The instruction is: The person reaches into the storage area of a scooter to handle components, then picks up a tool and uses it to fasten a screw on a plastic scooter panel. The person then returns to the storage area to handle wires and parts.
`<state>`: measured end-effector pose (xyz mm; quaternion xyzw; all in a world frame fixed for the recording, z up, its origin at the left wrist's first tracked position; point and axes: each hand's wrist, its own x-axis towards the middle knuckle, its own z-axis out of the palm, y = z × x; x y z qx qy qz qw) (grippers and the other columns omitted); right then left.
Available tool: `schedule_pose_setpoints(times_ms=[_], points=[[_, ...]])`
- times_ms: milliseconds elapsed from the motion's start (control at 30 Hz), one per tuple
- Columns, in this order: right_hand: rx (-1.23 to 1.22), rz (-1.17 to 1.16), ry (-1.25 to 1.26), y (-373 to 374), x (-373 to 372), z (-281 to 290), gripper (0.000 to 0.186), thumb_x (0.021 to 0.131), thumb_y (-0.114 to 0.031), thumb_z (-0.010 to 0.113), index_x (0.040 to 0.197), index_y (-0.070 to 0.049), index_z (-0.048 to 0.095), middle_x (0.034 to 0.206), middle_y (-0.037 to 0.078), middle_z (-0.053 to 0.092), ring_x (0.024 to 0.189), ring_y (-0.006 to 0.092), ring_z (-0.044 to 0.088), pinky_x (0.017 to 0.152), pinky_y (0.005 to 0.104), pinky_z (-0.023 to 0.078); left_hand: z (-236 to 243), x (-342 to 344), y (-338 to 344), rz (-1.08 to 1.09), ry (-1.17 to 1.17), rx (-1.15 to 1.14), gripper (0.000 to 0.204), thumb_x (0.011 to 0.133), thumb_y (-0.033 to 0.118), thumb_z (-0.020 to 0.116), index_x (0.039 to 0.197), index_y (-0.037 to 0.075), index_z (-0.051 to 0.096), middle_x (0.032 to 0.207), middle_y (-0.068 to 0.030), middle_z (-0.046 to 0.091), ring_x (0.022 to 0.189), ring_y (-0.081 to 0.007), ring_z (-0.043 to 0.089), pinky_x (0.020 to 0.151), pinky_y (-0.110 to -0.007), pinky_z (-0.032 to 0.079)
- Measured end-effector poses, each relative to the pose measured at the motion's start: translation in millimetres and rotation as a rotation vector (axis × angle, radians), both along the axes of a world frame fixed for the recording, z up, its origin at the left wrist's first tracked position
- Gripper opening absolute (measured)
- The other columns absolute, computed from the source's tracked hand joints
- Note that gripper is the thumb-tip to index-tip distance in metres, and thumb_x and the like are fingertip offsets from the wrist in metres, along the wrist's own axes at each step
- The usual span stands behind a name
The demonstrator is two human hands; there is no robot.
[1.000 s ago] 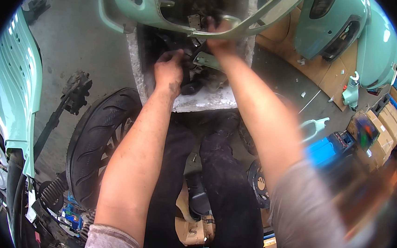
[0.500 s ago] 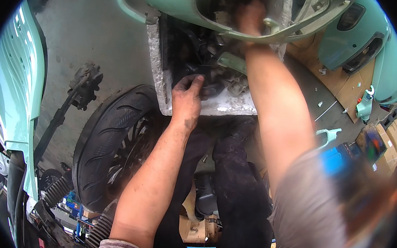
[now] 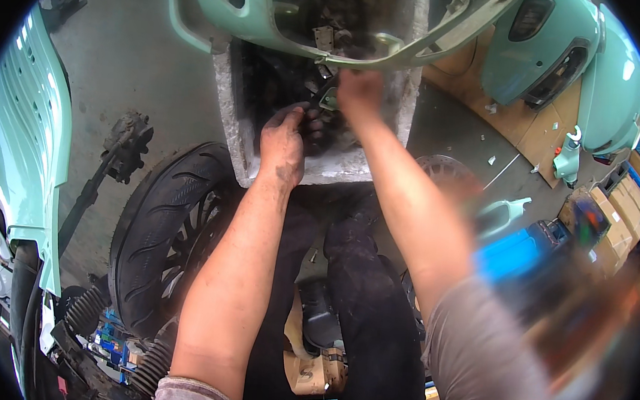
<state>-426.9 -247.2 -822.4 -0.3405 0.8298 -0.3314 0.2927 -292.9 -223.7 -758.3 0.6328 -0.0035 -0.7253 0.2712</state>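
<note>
Both my hands reach into a white foam box (image 3: 230, 121) that holds dark parts, most of them lost in shadow. My left hand (image 3: 284, 143) is at the box's near left, thumb pressed toward curled fingers; whatever lies within them is too dark to make out. A little farther in, my right hand (image 3: 360, 96) is smeared by motion, its fingers hidden. Beside it shows a small pale green piece (image 3: 329, 99), partly covered. A mint-green scooter body panel (image 3: 302, 42) with large openings spans the far part of the box.
A tyre on a black wheel (image 3: 171, 233) lies left of my legs. Mint-green bodywork (image 3: 40, 125) stands at the far left. More green panels (image 3: 543, 44) rest on cardboard (image 3: 450, 75) at the right, near a blue container (image 3: 515, 253) and cardboard boxes (image 3: 624, 205).
My right hand has drawn back from inside the far panel opening toward my left hand. The view has shifted slightly. My left hand stays near the box's near left side.
</note>
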Motion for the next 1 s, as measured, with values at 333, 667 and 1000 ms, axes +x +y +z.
schedule_pose_setpoints(times_ms=[333,667,1000], points=[[0.013,0.386,-0.229,56.2,7.9,65.6,0.021,0.085,-0.02,0.066,0.095,-0.002,0.067,0.091,0.014,0.064,0.086,0.0292,0.063,0.077,0.0369,0.05,-3.9,-22.2,-20.4,-0.019,0.031,0.119,0.021,0.088,0.011,0.049,0.101,0.001,0.062,0.086,-0.0107,0.062,0.072,-0.0209,0.061,0.065,-0.033,0.051],[-0.192,0.292,0.361,-61.5,-53.8,-66.5,0.044,0.086,-0.035,0.063,0.113,0.0,0.06,0.11,0.024,0.062,0.103,0.0395,0.058,0.091,0.0441,0.045,-8.4,-8.3,-29.8,0.165,0.166,0.082,0.015,0.083,0.012,0.05,0.086,-0.001,0.056,0.071,-0.0092,0.055,0.059,-0.017,0.05,0.054,-0.031,0.042],[-0.126,0.292,0.553,-117.4,-51.3,-83.8,0.03,0.091,-0.027,0.051,0.102,-0.002,0.066,0.097,0.028,0.061,0.088,0.0457,0.058,0.078,0.0494,0.047,-11.3,31.2,13.1,-0.119,0.02,0.005,0.029,0.093,0.019,0.036,0.094,-0.001,0.057,0.085,-0.0126,0.061,0.07,-0.0186,0.057,0.066,-0.031,0.049]])
